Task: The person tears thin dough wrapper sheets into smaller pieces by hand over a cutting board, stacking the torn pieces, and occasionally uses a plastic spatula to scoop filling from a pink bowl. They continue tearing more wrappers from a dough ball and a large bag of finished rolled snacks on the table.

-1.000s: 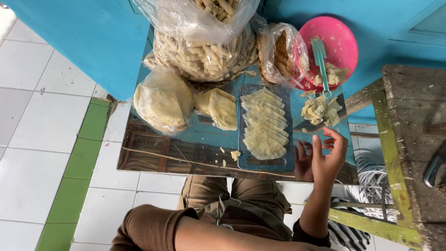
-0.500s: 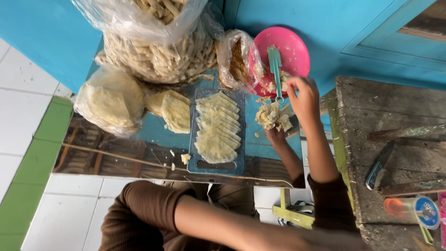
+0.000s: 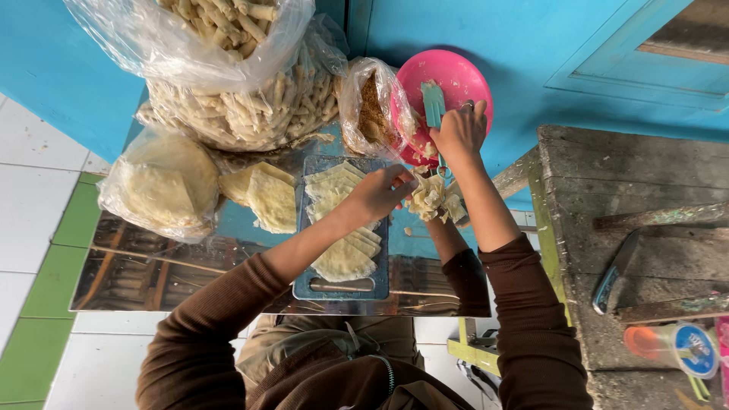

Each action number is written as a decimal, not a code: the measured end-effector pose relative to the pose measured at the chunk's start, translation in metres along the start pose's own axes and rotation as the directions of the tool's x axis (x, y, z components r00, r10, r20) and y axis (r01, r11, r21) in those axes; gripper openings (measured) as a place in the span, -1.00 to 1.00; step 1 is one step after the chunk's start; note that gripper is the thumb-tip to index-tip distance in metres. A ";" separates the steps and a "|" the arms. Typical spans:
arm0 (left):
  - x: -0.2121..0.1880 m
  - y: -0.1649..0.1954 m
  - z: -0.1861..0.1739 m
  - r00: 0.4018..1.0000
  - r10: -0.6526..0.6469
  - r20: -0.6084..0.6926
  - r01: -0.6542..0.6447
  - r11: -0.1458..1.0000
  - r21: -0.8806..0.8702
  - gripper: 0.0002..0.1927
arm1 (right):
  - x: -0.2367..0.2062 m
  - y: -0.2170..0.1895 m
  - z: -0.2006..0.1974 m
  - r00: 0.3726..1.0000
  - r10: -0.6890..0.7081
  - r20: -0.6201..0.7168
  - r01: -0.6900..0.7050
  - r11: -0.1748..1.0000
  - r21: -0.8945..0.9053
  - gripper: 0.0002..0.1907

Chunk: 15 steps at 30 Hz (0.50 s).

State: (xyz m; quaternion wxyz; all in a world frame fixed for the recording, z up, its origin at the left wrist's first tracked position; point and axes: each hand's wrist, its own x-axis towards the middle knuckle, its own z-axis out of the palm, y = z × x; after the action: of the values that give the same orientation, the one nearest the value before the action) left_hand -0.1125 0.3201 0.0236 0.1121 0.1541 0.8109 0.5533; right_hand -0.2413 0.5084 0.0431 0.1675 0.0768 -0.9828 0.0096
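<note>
Change: my right hand (image 3: 458, 130) has moved up from the wrappers to the pink bowl (image 3: 463, 76); filling comes next, I judge.
Right grip: closed on the teal spatula (image 3: 433, 105) in the bowl.
Left grip: my left hand (image 3: 377, 193) pinches a wrapper (image 3: 430, 196), fingers partly closed.
Wrappers: stacked on the blue tray (image 3: 342, 285) on the worktop (image 3: 152, 266).

Round pink plastic bowl (image 3: 456, 83) far right, teal spatula (image 3: 433, 106) in it. Pale yellow wrappers (image 3: 343, 228) lay on blue-grey rectangular board (image 3: 304, 282). Sleeves (image 3: 524, 319) were brown. Wall (image 3: 516, 45) was bright blue; floor tiles (image 3: 38, 182) were white with green strip.
</note>
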 end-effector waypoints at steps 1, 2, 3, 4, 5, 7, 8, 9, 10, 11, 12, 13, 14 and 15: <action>0.007 -0.012 0.000 1.000 -0.005 -0.020 0.005 1.000 0.003 -0.67 | 0.001 -0.001 -0.001 1.000 0.009 -0.008 -0.009 1.000 0.011 -0.64; 0.014 -0.023 0.002 0.997 -0.070 0.022 0.072 0.992 -0.105 -0.68 | 0.002 -0.002 -0.003 1.000 0.018 -0.021 -0.017 1.000 0.022 -0.63; 0.025 -0.031 0.005 0.990 -0.123 0.065 0.134 0.969 -0.206 -0.68 | 0.009 -0.002 -0.007 0.999 0.028 -0.021 -0.028 1.000 0.009 -0.61; 0.037 -0.038 0.007 0.979 -0.169 0.112 0.195 0.933 -0.301 -0.67 | 0.016 -0.001 -0.012 0.999 0.038 -0.023 -0.038 0.999 -0.006 -0.59; 0.045 -0.046 0.007 0.968 -0.201 0.150 0.247 0.875 -0.417 -0.68 | 0.018 0.001 -0.014 0.999 0.049 -0.013 -0.049 0.999 -0.021 -0.57; 0.061 -0.058 0.011 0.936 -0.253 0.246 0.353 0.695 -0.626 -0.68 | 0.021 0.010 -0.025 0.965 0.161 0.208 -0.176 0.983 0.055 -0.70; 0.070 -0.059 0.012 0.940 -0.240 0.241 0.340 0.665 -0.665 -0.66 | 0.026 0.015 -0.034 0.928 0.207 0.309 -0.242 0.967 0.079 -0.76; 0.078 -0.060 0.014 0.943 -0.231 0.239 0.332 0.631 -0.701 -0.65 | 0.027 0.020 -0.042 0.961 0.151 0.232 -0.173 0.982 0.080 -0.78; 0.081 -0.062 0.015 0.943 -0.227 0.244 0.332 0.590 -0.736 -0.63 | 0.023 0.025 -0.051 0.982 0.094 0.163 -0.107 0.992 0.073 -0.79; 0.083 -0.063 0.016 0.937 -0.274 0.218 0.342 0.579 -0.740 -0.65 | 0.020 0.027 -0.060 0.995 0.032 0.095 -0.038 0.998 0.058 -0.81; 0.084 -0.063 0.016 0.930 -0.316 0.190 0.346 0.572 -0.743 -0.66 | 0.020 0.025 -0.068 0.998 0.010 0.056 -0.012 1.000 0.029 -0.85; 0.085 -0.063 0.015 0.921 -0.356 0.160 0.349 0.568 -0.745 -0.67 | 0.019 0.022 -0.076 1.000 -0.014 0.015 0.014 1.000 0.001 -0.89; 0.086 -0.064 0.014 0.914 -0.373 0.158 0.359 0.566 -0.742 -0.66 | 0.020 0.016 -0.082 0.999 -0.041 -0.023 0.040 0.999 -0.027 -0.93; 0.085 -0.065 0.014 0.905 -0.394 0.158 0.373 0.559 -0.741 -0.65 | 0.020 0.009 -0.087 0.997 -0.071 -0.015 0.069 0.991 -0.118 -0.94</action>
State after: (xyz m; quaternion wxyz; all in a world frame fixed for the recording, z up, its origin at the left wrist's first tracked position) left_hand -0.1946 0.3416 -0.0424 0.2727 -0.0940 0.5203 0.8038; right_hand -0.2329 0.5183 0.1322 0.1816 0.1012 -0.9767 -0.0534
